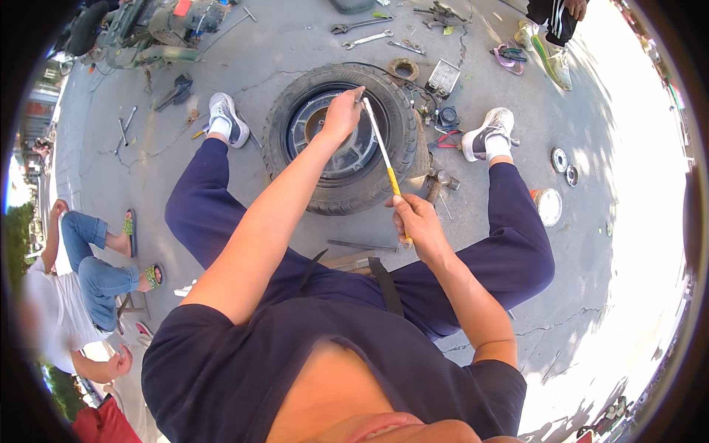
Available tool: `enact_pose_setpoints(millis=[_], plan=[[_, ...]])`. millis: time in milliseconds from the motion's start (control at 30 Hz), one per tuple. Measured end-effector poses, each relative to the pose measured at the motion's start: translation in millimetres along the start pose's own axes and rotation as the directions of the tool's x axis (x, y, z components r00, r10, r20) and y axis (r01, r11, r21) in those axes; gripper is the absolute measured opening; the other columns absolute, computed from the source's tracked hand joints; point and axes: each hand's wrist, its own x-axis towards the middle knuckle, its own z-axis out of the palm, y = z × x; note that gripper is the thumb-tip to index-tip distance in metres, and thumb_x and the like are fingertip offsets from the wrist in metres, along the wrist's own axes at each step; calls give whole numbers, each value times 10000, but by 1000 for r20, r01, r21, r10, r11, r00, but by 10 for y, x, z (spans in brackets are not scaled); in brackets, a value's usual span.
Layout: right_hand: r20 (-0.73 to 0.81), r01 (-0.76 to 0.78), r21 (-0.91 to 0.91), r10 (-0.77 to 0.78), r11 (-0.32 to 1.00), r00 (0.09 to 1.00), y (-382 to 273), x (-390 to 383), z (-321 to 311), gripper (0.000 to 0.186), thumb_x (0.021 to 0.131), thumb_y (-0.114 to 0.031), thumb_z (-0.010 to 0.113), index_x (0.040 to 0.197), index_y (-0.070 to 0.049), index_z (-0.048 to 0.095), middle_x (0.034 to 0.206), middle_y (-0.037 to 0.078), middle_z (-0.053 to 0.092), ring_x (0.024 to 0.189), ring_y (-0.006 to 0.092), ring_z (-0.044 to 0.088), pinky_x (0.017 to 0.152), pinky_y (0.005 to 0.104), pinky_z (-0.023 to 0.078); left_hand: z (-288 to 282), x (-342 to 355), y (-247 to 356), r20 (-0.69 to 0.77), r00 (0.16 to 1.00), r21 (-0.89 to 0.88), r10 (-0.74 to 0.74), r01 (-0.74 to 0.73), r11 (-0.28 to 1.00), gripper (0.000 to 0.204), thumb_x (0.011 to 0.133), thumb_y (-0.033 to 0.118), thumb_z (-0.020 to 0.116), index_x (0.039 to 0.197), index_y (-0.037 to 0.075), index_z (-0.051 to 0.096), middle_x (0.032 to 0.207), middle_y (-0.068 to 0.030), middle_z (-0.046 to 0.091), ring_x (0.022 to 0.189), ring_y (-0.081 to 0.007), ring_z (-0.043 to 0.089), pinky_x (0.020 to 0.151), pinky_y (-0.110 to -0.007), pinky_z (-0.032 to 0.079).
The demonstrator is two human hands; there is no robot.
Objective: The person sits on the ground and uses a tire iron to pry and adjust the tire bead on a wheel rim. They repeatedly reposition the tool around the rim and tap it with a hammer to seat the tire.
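Observation:
A black tyre lies flat on the ground between my feet, with a wheel hub of dark and silver metal inside it. My right hand is wrapped round the yellow handle of a long metal bar, which slants up and left across the tyre. My left hand is closed above the far part of the hub, close to the bar's far end. A small greyish piece shows at its fingertips, too small to name. Whether this piece touches the bar, I cannot tell.
Right of the tyre lie a hammer, red-handled pliers and a finned metal part. Several wrenches lie beyond it. A metal rod is nearer me. One person sits at left; another stands at far right.

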Motion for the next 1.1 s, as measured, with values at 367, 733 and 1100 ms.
enact_pose_setpoints(millis=[367,733,1100], plan=[[-155,166,82,-152,983,976,586,83,964,343,1030,-274,445,983,30,597,610,7,463,487,94,448,450,252,396,-417,-794,517,399,764,-678,-506,618,398,418,1045,281,385,1317,-23,479,1011,-168,652,838,-223,675,741,-325,559],[-247,220,52,-201,974,948,672,323,1278,326,1026,-255,442,836,1,514,598,44,505,474,130,500,449,299,435,-366,-759,535,389,784,-748,-484,575,331,355,1035,236,385,1193,-46,531,672,-72,544,460,-129,493,421,-302,480],[-216,186,67,-168,980,962,715,408,1252,334,1028,-262,423,926,32,543,658,59,526,518,142,543,479,297,502,-375,-715,571,389,797,-733,-462,572,368,359,1040,239,387,1200,-55,517,666,-38,511,496,-110,482,463,-293,485]])
